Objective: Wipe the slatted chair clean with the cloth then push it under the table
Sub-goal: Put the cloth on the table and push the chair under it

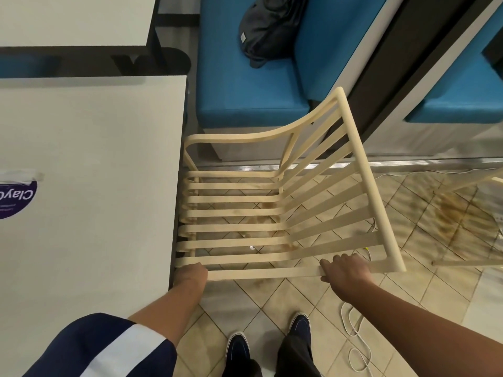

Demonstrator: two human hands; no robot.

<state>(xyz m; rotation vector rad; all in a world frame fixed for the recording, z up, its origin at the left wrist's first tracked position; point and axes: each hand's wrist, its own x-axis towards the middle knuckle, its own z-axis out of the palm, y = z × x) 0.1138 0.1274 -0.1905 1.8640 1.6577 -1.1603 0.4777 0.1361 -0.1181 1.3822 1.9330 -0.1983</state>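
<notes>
Worn: short navy sleeve (pixel 76 346) on the left arm, one broad pale band (pixel 121 346) near its hem; dark trousers (pixel 296 357); navy shoes (pixel 238 348), white-edged soles. Bare: left hand (pixel 190 274), right hand (pixel 345 272).

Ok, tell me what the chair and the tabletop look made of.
The slatted chair: probably bent wood, pale matte finish; faint streaking and curved slats, though moulded plastic is possible. The table: likely laminate, smooth off-white matte, uniform, no grain.

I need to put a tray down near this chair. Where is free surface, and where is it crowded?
The table is bare from its right edge to the purple sticker. The blue bench is free in front of the bag. Crowded: the slatted chair reaches under the table edge; the left hand and right hand grip its near rail.
</notes>
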